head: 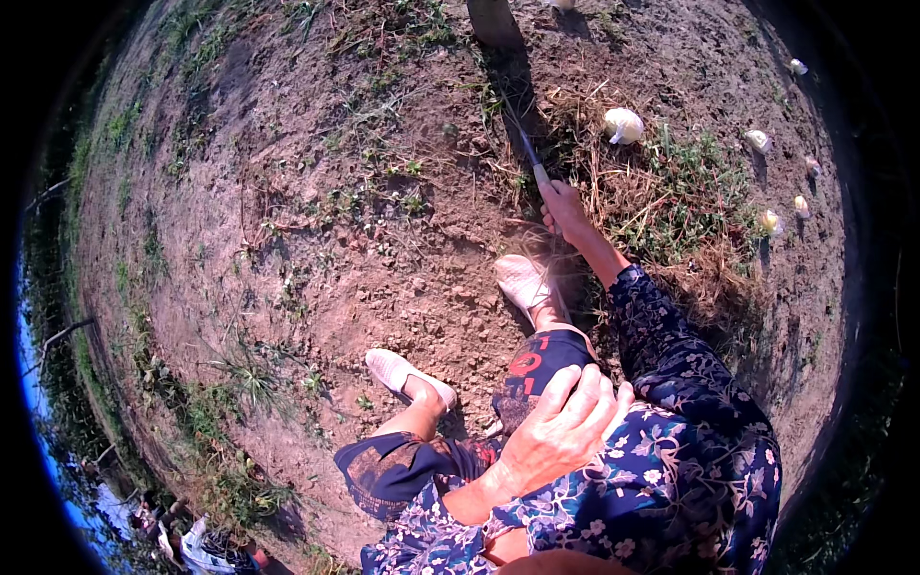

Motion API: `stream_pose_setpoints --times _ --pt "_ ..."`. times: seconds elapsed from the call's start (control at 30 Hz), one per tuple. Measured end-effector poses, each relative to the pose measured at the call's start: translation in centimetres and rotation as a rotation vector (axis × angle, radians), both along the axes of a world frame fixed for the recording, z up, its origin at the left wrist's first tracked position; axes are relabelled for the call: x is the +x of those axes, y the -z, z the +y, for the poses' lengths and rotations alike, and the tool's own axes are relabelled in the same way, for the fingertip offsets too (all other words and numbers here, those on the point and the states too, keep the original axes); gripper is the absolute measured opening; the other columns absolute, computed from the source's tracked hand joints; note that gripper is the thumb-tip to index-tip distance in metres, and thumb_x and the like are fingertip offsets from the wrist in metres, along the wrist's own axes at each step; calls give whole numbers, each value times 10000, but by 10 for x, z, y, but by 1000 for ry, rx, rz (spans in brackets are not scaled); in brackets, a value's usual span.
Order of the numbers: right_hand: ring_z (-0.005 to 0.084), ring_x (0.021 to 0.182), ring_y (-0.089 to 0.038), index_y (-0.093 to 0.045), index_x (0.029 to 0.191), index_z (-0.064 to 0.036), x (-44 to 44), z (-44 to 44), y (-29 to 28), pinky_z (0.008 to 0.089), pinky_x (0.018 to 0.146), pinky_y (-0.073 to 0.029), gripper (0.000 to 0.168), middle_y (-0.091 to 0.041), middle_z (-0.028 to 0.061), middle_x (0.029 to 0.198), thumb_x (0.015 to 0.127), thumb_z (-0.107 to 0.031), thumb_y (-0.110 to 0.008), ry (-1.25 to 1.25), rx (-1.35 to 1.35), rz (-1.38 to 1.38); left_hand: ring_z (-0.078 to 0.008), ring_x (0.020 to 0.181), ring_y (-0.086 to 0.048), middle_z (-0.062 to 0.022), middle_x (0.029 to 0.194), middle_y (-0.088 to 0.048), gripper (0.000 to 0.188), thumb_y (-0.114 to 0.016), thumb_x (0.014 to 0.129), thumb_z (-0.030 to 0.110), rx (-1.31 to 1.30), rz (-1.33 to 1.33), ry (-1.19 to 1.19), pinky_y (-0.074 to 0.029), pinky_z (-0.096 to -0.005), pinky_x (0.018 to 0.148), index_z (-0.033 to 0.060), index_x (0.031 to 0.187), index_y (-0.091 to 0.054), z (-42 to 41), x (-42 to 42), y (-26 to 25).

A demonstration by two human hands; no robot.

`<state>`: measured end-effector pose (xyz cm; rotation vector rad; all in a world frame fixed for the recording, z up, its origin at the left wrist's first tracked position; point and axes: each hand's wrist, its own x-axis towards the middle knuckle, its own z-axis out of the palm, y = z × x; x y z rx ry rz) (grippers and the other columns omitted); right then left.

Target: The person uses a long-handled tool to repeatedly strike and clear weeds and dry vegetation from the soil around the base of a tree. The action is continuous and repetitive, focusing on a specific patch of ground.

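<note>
My right hand (566,210) is closed around the pale handle of a hand tool (530,149). A thin metal shaft runs forward from the grip to the weeds; its far end is lost in shadow. My left hand (557,428) holds nothing and rests on my clothes near the right thigh, fingers slightly apart. Dry grass and green weeds (675,187) lie in a heap right of the tool, with a white rounded thing (624,126) on it, perhaps wrapped. Loose straw lies by my pale right shoe (523,284).
More small whitish things (759,141) stand across the soil at right. A flat grey-brown piece (496,23) at the top edge casts a dark shadow; I cannot tell what it is. Crumbly soil (431,287) surrounds my left shoe (399,370). White bags (201,546) lie at lower left.
</note>
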<state>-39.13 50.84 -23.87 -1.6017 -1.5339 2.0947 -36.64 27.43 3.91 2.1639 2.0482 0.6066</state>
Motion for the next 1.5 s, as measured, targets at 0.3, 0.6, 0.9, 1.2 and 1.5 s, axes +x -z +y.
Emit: stream_pose_setpoints --times 0.3,0.6,0.9,1.2,1.5 --pt "83 388 -413 -530 827 -55 68 -15 -11 250 333 -320 242 -445 -18 551 943 -267 -524 -180 438 31 -180 1019 -569 -17 982 -583 418 -637 743 119 -2 18 -25 -453 -355 921 127 1155 -568 -2 3 1" --pt "396 705 -629 -611 850 -16 -123 69 12 460 612 -489 379 -640 218 769 891 -389 -554 -324 734 -115 -168 1029 -587 -13 1000 -592 321 -640 758 115 18 -3 -49 -462 -357 919 114 1079 -643 2 0 3" --pt "104 379 -425 -453 718 -105 -129 29 28 280 313 -336 351 -470 9 573 914 -378 -556 -3 -62 69 -219 1075 -550 -67 1042 -572 361 -564 776 168 0 -62 -38 -423 -392 967 69 1121 -599 -3 -6 7" --pt "87 403 -424 -499 893 -93 -86 33 10 271 341 -358 289 -474 15 614 935 -375 -548 -21 -100 27 -206 1050 -560 -52 1004 -588 368 -595 755 137 -2 -76 -19 -439 -375 932 81 1119 -607 4 -5 -5" --pt "85 392 -430 -517 825 -51 -3 2 -30 255 333 -335 365 -462 8 578 921 -401 -559 -104 42 21 -228 1071 -555 -79 1025 -586 386 -552 798 185 -12 -10 24 -415 -394 977 31 1151 -576 -2 0 -2"
